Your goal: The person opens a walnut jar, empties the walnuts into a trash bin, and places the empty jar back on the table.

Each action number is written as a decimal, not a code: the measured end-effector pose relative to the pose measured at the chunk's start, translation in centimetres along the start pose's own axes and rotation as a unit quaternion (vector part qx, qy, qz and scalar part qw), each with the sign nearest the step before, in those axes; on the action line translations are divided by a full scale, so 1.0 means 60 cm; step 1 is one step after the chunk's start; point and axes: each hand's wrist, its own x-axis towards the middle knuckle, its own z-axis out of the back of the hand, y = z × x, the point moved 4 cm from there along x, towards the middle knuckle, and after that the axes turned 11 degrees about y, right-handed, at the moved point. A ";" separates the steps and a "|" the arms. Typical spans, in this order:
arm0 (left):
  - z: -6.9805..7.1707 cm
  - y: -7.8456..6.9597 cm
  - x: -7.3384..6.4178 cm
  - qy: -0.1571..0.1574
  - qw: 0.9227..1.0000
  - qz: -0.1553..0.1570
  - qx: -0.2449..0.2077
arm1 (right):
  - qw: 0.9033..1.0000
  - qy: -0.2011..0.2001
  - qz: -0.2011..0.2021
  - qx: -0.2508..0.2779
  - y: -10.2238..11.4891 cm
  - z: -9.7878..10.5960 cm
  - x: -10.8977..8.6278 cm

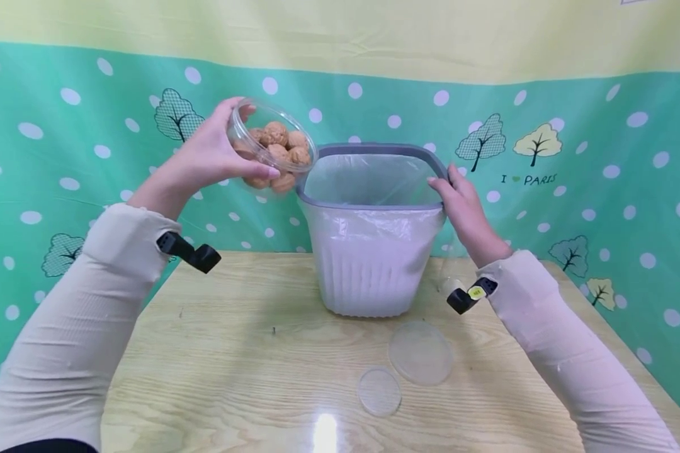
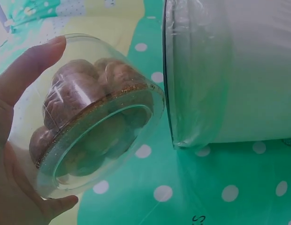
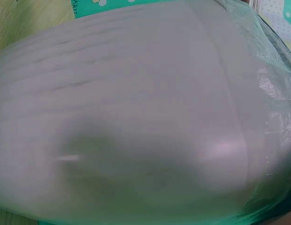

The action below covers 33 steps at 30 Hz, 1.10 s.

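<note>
My left hand grips a clear round plastic jar by its side, thumb on one side and fingers on the other. Several brown walnuts lie inside the jar, which is raised and tilted with its open mouth towards the bin. A white waste bin with a grey rim stands on the table, lined with a thin translucent bag. The jar's edge is close to the bin's left rim; contact cannot be told. My right hand holds the bin's right rim, thumb over the edge. The bin's side fills the right wrist view.
On the wooden table, a larger clear round lid and a smaller one lie in front of the bin. A small clear object, partly hidden, is near my right wrist. A green dotted curtain hangs behind.
</note>
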 end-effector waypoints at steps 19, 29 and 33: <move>0.010 -0.009 0.049 -0.003 0.997 -0.039 0.074 | 1.000 -0.013 -0.008 -0.020 0.008 -0.003 0.004; -0.004 -0.011 0.069 0.017 0.993 -0.077 0.092 | 0.999 -0.015 -0.014 -0.040 0.000 -0.001 -0.003; -0.004 -0.010 0.077 0.017 0.991 -0.080 0.103 | 0.999 -0.018 -0.011 -0.042 -0.001 -0.001 -0.004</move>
